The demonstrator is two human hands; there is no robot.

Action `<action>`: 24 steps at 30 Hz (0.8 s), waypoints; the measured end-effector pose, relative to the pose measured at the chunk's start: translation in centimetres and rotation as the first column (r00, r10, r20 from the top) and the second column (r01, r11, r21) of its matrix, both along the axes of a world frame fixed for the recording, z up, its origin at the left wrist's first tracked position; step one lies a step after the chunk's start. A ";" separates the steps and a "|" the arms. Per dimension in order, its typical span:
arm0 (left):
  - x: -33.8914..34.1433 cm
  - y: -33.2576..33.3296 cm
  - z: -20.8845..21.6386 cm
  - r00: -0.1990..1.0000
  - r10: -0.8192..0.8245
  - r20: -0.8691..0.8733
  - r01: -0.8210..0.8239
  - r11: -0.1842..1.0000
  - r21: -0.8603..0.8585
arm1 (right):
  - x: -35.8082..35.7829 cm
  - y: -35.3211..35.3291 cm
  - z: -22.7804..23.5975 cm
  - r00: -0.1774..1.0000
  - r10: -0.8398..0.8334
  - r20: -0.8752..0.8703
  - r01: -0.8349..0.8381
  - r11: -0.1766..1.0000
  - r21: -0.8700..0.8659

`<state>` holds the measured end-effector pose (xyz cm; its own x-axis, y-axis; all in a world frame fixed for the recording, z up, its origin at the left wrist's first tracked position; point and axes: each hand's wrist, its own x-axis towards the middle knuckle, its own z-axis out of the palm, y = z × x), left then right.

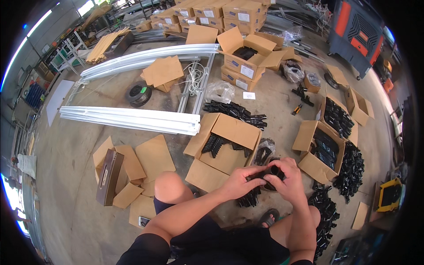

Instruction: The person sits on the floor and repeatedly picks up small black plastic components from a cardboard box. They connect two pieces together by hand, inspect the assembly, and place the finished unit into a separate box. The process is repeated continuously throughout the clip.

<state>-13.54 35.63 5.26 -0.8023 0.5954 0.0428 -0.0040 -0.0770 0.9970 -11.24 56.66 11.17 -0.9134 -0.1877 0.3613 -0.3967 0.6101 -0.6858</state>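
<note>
My left hand (240, 182) and my right hand (286, 176) are close together in front of my knees, with fingers curled and thumbs nearly touching. Between them is a small black part (257, 176), mostly covered by my fingers, so its exact shape is hidden. Just beyond my hands stands an open cardboard box (229, 161) with black toothed-looking parts (213, 145) laid in rows along its far side. A loose pile of black parts (250, 198) lies on the floor below my left hand.
At the right, another open carton (304, 138) holds black parts, beside a large heap (350, 170) on the floor. Long white metal profiles (132, 120) lie left of centre. A brown narrow box (108, 177) and a phone (143, 221) are near my left knee. Stacked cartons (240, 75) stand farther back.
</note>
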 end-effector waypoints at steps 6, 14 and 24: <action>0.9 1.1 -1.2 0.969 0.054 0.241 -0.106 0.972 0.210 | 0.5 -0.5 -1.0 0.978 -0.043 0.203 0.100 0.956 -0.277; 0.9 1.3 -3.5 0.892 0.066 0.447 -0.206 0.940 0.272 | 0.0 -1.2 -3.6 0.983 -0.011 0.185 0.091 0.896 -0.434; 1.0 0.5 -1.9 0.937 0.158 0.312 -0.185 0.981 0.059 | 0.8 -1.4 -1.6 0.973 -0.028 0.230 0.107 0.936 -0.337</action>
<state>-12.57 36.10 3.41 -0.8744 0.4527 -0.1744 -0.2850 -0.1884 0.9398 -10.44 55.27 9.61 -0.9828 -0.0225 0.1831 -0.1798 0.3406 -0.9228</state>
